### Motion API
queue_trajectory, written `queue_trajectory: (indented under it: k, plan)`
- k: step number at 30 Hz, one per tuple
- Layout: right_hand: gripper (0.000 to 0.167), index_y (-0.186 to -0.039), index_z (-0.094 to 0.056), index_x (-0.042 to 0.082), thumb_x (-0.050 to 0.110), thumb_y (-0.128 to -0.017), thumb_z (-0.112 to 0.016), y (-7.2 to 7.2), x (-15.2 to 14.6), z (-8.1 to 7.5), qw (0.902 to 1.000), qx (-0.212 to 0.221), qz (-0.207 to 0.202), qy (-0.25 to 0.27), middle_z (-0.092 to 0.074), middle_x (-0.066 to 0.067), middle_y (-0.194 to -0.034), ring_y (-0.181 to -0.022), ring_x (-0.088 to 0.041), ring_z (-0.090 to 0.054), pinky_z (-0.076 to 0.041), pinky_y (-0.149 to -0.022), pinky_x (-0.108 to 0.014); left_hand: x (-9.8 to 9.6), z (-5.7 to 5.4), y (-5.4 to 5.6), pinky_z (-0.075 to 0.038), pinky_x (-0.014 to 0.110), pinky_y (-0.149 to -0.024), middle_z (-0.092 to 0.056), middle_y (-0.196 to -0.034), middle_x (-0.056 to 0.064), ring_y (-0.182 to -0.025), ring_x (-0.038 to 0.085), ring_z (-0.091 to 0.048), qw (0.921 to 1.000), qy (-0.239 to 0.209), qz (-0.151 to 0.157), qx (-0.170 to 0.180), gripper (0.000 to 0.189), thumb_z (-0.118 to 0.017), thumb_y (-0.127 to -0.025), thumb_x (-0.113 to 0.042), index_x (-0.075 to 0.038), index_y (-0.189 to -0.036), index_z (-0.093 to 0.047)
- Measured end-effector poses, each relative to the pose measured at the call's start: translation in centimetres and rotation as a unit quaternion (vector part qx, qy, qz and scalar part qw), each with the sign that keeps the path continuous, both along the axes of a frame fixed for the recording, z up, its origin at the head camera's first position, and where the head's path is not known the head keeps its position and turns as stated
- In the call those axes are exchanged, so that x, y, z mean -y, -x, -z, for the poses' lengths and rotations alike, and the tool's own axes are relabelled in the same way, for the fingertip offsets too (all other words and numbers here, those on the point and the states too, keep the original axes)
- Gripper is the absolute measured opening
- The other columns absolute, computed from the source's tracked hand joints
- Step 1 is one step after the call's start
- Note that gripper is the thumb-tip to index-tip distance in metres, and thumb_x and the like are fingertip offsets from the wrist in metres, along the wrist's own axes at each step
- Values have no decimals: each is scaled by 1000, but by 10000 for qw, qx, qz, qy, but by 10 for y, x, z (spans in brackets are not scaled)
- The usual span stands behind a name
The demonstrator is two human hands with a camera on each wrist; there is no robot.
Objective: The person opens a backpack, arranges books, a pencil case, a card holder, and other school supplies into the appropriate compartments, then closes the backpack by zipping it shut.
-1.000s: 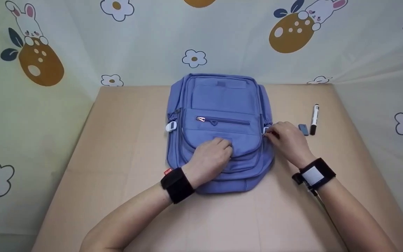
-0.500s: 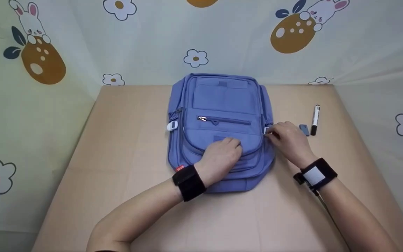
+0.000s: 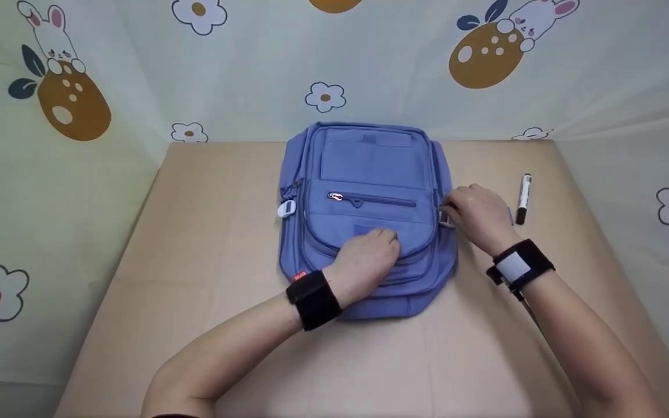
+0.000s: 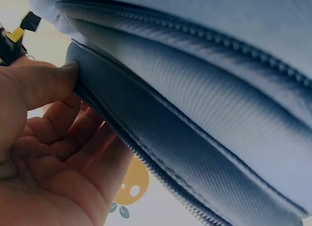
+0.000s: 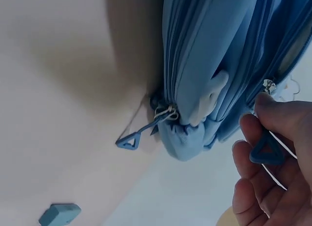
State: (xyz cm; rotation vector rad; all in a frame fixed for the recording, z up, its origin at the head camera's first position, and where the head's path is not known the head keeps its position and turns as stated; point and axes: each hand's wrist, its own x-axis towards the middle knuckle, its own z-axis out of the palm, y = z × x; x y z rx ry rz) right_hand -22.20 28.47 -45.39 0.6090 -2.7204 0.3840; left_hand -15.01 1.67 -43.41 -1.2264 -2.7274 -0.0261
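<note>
A blue backpack lies flat on the table with its front pockets facing up. My left hand is on its lower front. In the left wrist view, thumb and fingers pinch the zippered edge of a pocket that gapes apart. At the bag's right side is my right hand. Seen from the right wrist, its thumb and forefinger pinch a zipper pull with a triangular end, just below the metal slider. Another triangular pull dangles from a neighbouring zipper, near a white buckle.
A white marker with a black cap lies right of the bag. Beside it, a small blue block is mostly hidden by my right hand in the head view. A second white buckle sits on the bag's left side. Patterned cloth surrounds the table.
My right hand has shifted slightly up along the bag's side, covering most of the small block. My left hand first slid right with the pocket edge, then stayed almost still.
</note>
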Motion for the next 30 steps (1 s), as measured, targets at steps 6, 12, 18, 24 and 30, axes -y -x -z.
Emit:
queue_trajectory:
  k: [6,12,18,24,30]
  plan:
    - [6,-93,-74,6,12,-92,-75,23,2,-1,9996,2,268,-68,-71,-12,-84,-77,-35,-62,-48,-65,-50,0,-3,1,-59,33,-71,-64,-114,6,-101,21,-63,9997,-12,5,262,24,-61,-93,-1,-5,-115,-69]
    - [10,-96,-74,5,14,-93,-73,28,7,4,9995,51,297,-123,-71,-15,-87,-78,-37,-63,-48,-67,-52,1,-2,3,-59,34,-71,-65,-111,5,-99,21,-64,9998,-72,19,173,21,-66,-91,-4,-6,-112,-70]
    - [17,-104,-73,2,10,-90,-75,17,5,11,9996,-197,149,107,-70,-18,-96,-84,-39,-63,-50,-71,-53,10,-2,5,-58,33,-73,-67,-111,4,-97,21,-64,9998,-154,161,-8,21,-70,-88,-7,-8,-109,-72]
    - [26,-113,-71,2,9,-89,-77,-3,4,11,9971,-612,-293,337,-68,-17,-107,-93,-39,-63,-51,-77,-53,41,-2,6,-57,33,-72,-68,-106,4,-92,21,-65,9975,-564,263,-329,9,-65,-95,-7,-8,-99,-72]
    - [17,-107,-74,6,8,-90,-76,-33,12,8,9882,-910,-1076,601,-69,-12,-107,-97,-33,-62,-49,-82,-48,82,-4,15,-56,37,-81,-69,-108,6,-97,24,-66,9938,-1014,250,-372,7,-70,-95,-14,-9,-94,-74]
